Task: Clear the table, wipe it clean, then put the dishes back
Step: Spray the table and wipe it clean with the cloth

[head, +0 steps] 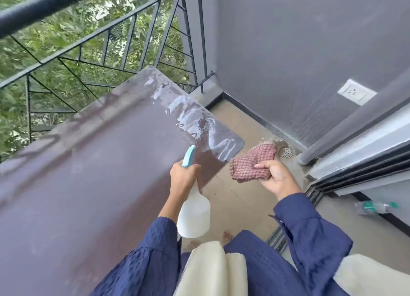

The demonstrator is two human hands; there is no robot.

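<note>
A long dark brown table [88,162] runs from the lower left to the middle of the head view. Wet streaks of spray [199,122] cover its far right end. My left hand [184,178] grips the neck of a white spray bottle [194,216] with a light blue nozzle, held over the table's near edge and pointed at the wet end. My right hand [274,177] holds a bunched red checked cloth [253,163] in the air, just off the table's right end. No dishes are in view.
A black metal railing [111,43] runs behind the table, with greenery beyond. A grey wall with a white socket [356,92] stands to the right. A floor drain [286,153] and a sliding door track [332,180] lie by the wall. A plastic bottle [377,207] lies on the floor.
</note>
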